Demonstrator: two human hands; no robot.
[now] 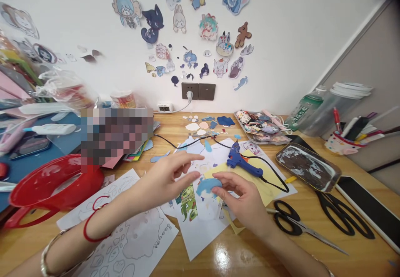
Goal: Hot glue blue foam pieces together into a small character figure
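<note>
My right hand (245, 197) pinches a light blue paper cutout (206, 186) with white parts between thumb and fingers, above the white sheets in the middle of the table. To its left hovers my left hand (175, 177), index finger and thumb stretched apart with nothing between them. Just beyond my right hand, a blue glue gun (245, 163) lies on its side on yellow paper, its black cord curling around it. Beneath the cutout, a printed sheet (200, 237) with a green picture is partly covered by my hands.
Two pairs of black-handled scissors (296, 222) lie at right, beside a phone (368, 210) and a brown tray (308, 166). A red basin (56, 185) and a line-drawn sheet (153, 227) are at left. Paper scraps (200, 126) and a tray of cutouts (262, 129) sit near the wall.
</note>
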